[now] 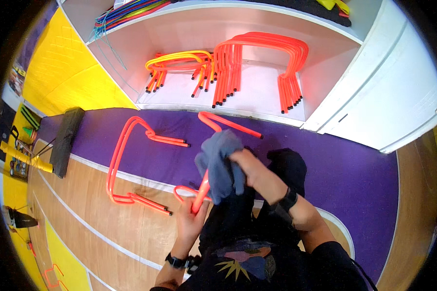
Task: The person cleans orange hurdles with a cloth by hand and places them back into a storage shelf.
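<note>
In my left hand (190,222) is one end of an orange training hurdle (201,193), with the fingers wrapped around its tube. My right hand (243,160) grips a grey cloth (218,157), which is bunched around the same hurdle's long bar; the cloth hides most of those fingers. One black-tipped leg of the hurdle points to the far right, beyond the cloth. To the left, nested orange hurdles (114,167) lie on their side, partly on the purple flooring and partly on the wood floor.
Ahead, a white shelf unit (257,107) holds a stack of large orange hurdles (262,41) and smaller yellow and orange hurdles (179,59). A white cabinet door (388,92) is at the right. A black padded block (69,140) lies at the left by the yellow wall (73,72).
</note>
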Demonstrator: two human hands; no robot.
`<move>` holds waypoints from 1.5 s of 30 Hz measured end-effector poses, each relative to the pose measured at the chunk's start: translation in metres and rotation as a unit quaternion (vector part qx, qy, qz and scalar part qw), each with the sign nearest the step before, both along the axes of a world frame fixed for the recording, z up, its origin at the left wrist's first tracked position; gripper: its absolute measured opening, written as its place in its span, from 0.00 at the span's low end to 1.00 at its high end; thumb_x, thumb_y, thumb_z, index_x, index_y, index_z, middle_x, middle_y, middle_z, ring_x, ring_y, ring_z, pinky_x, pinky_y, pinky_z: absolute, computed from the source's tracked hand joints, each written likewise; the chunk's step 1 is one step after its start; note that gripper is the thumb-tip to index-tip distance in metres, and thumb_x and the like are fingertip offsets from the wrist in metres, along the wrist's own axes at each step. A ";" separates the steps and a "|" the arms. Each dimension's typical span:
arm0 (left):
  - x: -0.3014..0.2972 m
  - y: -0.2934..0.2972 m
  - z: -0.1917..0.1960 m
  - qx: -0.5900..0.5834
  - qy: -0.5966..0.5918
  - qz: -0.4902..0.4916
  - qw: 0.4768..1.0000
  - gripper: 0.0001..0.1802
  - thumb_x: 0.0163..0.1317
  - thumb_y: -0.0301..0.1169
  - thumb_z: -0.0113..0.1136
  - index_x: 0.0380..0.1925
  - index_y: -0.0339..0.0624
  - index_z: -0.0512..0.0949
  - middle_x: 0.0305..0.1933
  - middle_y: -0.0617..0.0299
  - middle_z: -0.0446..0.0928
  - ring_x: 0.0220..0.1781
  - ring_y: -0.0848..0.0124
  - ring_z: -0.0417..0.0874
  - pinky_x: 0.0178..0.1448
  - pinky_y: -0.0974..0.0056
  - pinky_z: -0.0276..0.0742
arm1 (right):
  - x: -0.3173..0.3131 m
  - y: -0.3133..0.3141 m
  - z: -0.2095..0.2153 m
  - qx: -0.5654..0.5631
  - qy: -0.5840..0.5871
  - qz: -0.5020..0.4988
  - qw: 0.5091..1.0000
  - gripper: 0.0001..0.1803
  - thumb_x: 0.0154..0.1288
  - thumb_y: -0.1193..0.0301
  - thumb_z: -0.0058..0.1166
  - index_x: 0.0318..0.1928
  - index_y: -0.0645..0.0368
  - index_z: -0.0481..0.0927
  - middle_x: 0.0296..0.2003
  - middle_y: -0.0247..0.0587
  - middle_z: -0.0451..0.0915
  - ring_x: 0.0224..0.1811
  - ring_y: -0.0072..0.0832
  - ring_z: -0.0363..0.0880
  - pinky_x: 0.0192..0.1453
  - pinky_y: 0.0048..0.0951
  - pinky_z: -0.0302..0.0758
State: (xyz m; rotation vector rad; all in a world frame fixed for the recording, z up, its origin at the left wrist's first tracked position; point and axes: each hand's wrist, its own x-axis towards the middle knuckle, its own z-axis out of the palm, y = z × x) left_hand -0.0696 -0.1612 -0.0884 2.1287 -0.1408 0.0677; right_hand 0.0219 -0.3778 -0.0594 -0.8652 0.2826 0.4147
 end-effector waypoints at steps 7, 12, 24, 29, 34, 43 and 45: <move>0.020 -0.010 0.032 -0.108 -0.001 0.044 0.993 0.09 0.59 0.30 0.64 0.25 0.37 0.76 0.19 0.70 0.68 0.24 0.81 0.67 0.28 0.71 0.64 | -0.037 -0.033 0.010 -0.209 -0.277 -0.202 0.916 0.29 0.56 0.71 0.62 0.58 0.59 0.68 0.53 0.42 0.74 0.56 0.33 0.72 0.62 0.37 0.68; 0.000 0.002 0.047 -0.116 0.033 -0.028 0.992 0.09 0.56 0.27 0.66 0.22 0.37 0.76 0.21 0.71 0.69 0.25 0.82 0.67 0.30 0.73 0.64 | -0.018 -0.040 0.025 -0.527 -0.626 -0.138 0.559 0.34 0.47 0.69 0.63 0.58 0.51 0.68 0.56 0.50 0.68 0.60 0.45 0.68 0.63 0.42 0.66; 0.007 0.063 0.093 -0.199 0.050 -0.114 0.972 0.10 0.58 0.26 0.62 0.21 0.40 0.73 0.19 0.72 0.68 0.21 0.83 0.66 0.26 0.75 0.62 | 0.073 -0.085 0.020 -0.653 -0.541 -0.226 0.479 0.17 0.53 0.72 0.56 0.45 0.54 0.75 0.44 0.48 0.76 0.46 0.44 0.77 0.51 0.41 0.74; 0.019 0.063 0.085 -0.137 -0.024 -0.014 0.990 0.09 0.60 0.27 0.61 0.23 0.40 0.73 0.19 0.73 0.65 0.21 0.84 0.64 0.25 0.75 0.59 | 0.083 -0.090 0.019 -0.743 -0.320 -0.153 0.568 0.14 0.52 0.73 0.57 0.41 0.56 0.75 0.40 0.48 0.76 0.46 0.46 0.76 0.49 0.42 0.73; 0.042 0.066 0.078 -0.060 -0.074 0.080 0.992 0.11 0.62 0.29 0.60 0.23 0.39 0.71 0.20 0.74 0.63 0.23 0.83 0.62 0.25 0.74 0.57 | 0.037 -0.104 -0.007 -0.731 -0.306 -0.159 0.590 0.18 0.50 0.71 0.61 0.44 0.56 0.75 0.43 0.48 0.75 0.50 0.48 0.73 0.53 0.42 0.71; 0.082 0.028 0.139 0.109 -0.232 -0.001 0.967 0.11 0.57 0.33 0.66 0.30 0.36 0.78 0.18 0.62 0.67 0.23 0.78 0.67 0.28 0.68 0.66 | 0.013 -0.097 -0.019 -0.676 -0.325 -0.177 0.637 0.26 0.48 0.67 0.64 0.49 0.59 0.74 0.45 0.53 0.77 0.50 0.48 0.75 0.55 0.41 0.72; 0.103 0.021 0.158 0.058 -0.235 0.020 0.970 0.13 0.58 0.35 0.66 0.31 0.34 0.78 0.19 0.65 0.68 0.24 0.79 0.67 0.27 0.69 0.65 | 0.008 -0.061 0.013 -0.588 -0.413 -0.185 0.671 0.27 0.46 0.67 0.66 0.49 0.60 0.74 0.45 0.51 0.77 0.51 0.47 0.75 0.56 0.39 0.71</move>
